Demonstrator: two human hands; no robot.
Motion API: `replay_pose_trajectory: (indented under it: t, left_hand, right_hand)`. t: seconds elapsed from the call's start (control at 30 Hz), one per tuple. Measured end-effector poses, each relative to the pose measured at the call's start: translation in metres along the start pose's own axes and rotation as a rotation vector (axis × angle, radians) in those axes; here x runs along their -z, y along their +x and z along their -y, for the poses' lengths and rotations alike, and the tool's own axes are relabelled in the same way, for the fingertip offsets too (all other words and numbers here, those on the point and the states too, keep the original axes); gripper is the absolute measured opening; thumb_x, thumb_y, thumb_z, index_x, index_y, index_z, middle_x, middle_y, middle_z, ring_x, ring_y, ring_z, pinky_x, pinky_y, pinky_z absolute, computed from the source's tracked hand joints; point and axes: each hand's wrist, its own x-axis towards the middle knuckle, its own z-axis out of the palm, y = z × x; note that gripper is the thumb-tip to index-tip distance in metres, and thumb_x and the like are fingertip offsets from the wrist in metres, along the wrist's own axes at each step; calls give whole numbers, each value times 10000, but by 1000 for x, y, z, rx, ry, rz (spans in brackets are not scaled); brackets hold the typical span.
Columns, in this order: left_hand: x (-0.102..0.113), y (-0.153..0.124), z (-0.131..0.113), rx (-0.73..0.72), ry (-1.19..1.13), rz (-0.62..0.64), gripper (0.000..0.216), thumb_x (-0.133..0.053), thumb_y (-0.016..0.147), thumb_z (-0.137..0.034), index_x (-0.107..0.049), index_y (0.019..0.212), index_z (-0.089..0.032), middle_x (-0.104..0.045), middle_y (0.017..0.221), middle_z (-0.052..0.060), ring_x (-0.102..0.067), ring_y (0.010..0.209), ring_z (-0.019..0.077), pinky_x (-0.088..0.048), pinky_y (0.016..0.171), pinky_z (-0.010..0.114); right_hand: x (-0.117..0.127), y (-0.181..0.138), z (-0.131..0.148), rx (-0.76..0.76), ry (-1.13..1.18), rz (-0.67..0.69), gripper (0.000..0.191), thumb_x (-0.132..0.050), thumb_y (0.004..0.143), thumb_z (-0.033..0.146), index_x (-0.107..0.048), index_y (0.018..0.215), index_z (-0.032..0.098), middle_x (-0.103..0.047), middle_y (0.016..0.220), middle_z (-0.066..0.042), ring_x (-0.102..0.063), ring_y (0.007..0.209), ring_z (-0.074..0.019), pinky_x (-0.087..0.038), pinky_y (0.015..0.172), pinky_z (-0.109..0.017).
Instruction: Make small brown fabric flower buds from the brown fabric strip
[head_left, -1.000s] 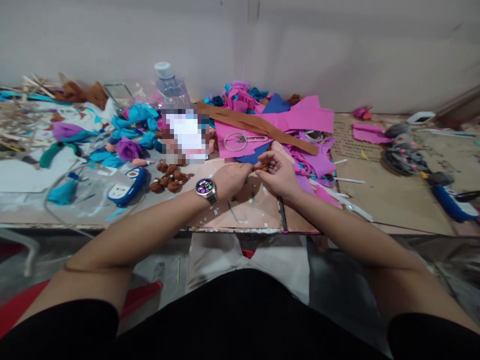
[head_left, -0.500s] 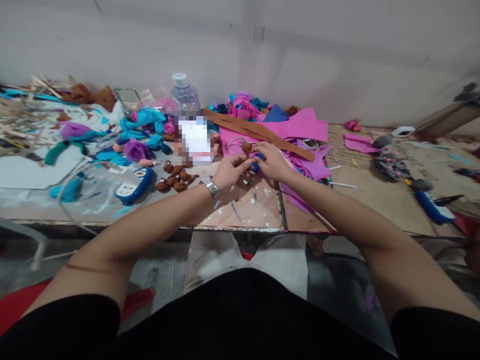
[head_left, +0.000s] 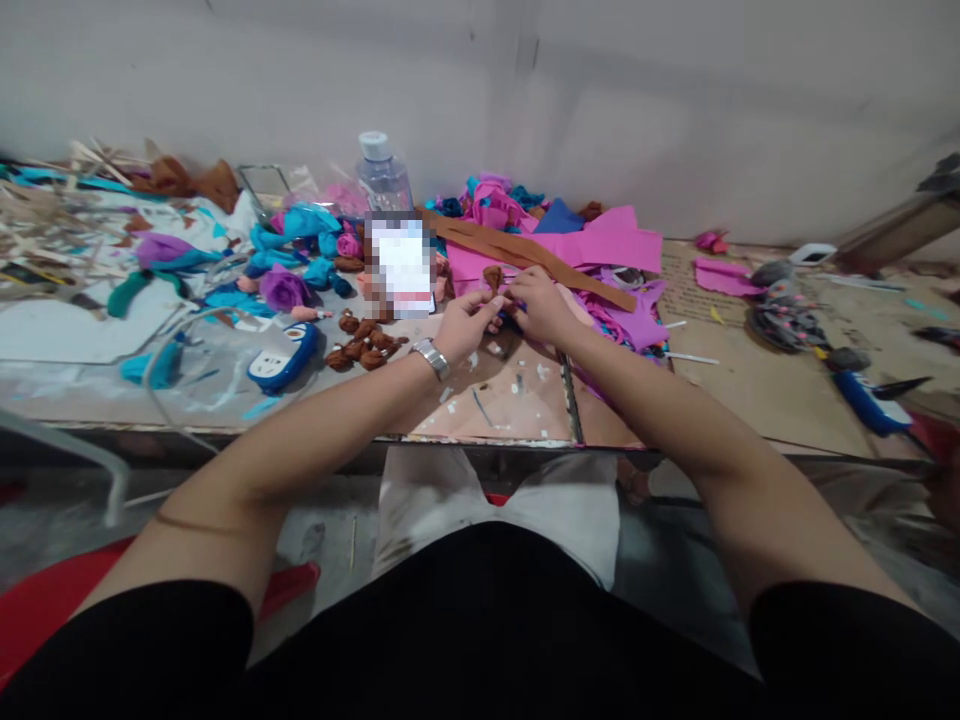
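In the head view, my left hand (head_left: 466,328) is closed in a pinch at the base of a small brown crepe-paper bud (head_left: 493,276), which points upward. My right hand (head_left: 541,306) meets it from the right, its fingers closed around a small blue piece (head_left: 516,312). Fingers mostly cover that piece, and I cannot make out its exact kind. Left of my hands, several finished brown paper buds (head_left: 366,345) lie in a cluster on the table. Behind my hands stretches a long brown paper strip (head_left: 525,255), lying over pink paper sheets (head_left: 611,240).
A phone with a blurred screen (head_left: 403,268) leans before a clear bottle (head_left: 386,178). Blue and purple paper flowers (head_left: 285,288) and a blue-and-white power strip (head_left: 283,358) sit at left. Cardboard (head_left: 757,390), grey bundles (head_left: 784,320) and another power strip (head_left: 870,402) lie at right.
My right fingers have curled in closer to the left hand, covering more of the blue piece. The brown bud stays in my left fingers. The whole view has shifted slightly.
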Motion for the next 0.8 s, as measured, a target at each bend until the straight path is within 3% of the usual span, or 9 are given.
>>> replay_pose_trajectory:
  t: [0.07,0.17,0.33,0.5,0.63,0.8]
  left_hand:
    - [-1,1,0,33,-12,-17,349,-883,863,-476,-776,956,-156,-720,753,4,-623,648,91,-539,668,224]
    - [-1,1,1,48,-32,-3,338,-876,858,-462,-793,975,-156,-771,860,35,-679,756,122,-555,709,236]
    - [0,-3,-4,19,31,129,445,-890,800,-586,-805,903,-162,-791,900,46,-678,795,145,-550,786,265]
    - [-1,-8,-13,-18,82,143,556,-882,759,-683,-834,940,-160,-807,951,66,-671,823,156,-537,816,277]
    - [-3,-10,-15,33,71,143,564,-896,734,-671,-832,932,-148,-801,929,76,-659,810,166,-552,801,296]
    - [-5,-13,-14,34,48,132,480,-882,754,-602,-828,928,-158,-803,952,76,-683,852,177,-560,841,306]
  right_hand:
    - [11,-7,1,-16,43,-46,118,-689,978,271,-753,901,208,-780,966,-109,-619,1004,-303,-459,1018,-519]
    - [24,-20,3,-45,81,-94,322,-727,989,491,-715,803,229,-756,855,-78,-624,898,-281,-458,963,-488]
    - [27,-42,13,-70,100,-96,515,-623,1013,691,-677,768,241,-708,785,-56,-606,840,-255,-451,905,-444]
    - [18,-52,20,37,126,-22,432,-469,1097,572,-694,933,242,-747,953,-105,-616,968,-288,-480,983,-490]
    - [16,-54,24,111,118,21,291,-492,1085,413,-698,987,231,-747,1004,-135,-623,1034,-307,-499,994,-514]
    - [16,-60,21,46,164,-18,195,-573,1020,354,-729,1023,238,-733,1105,-136,-644,1105,-309,-520,1035,-526]
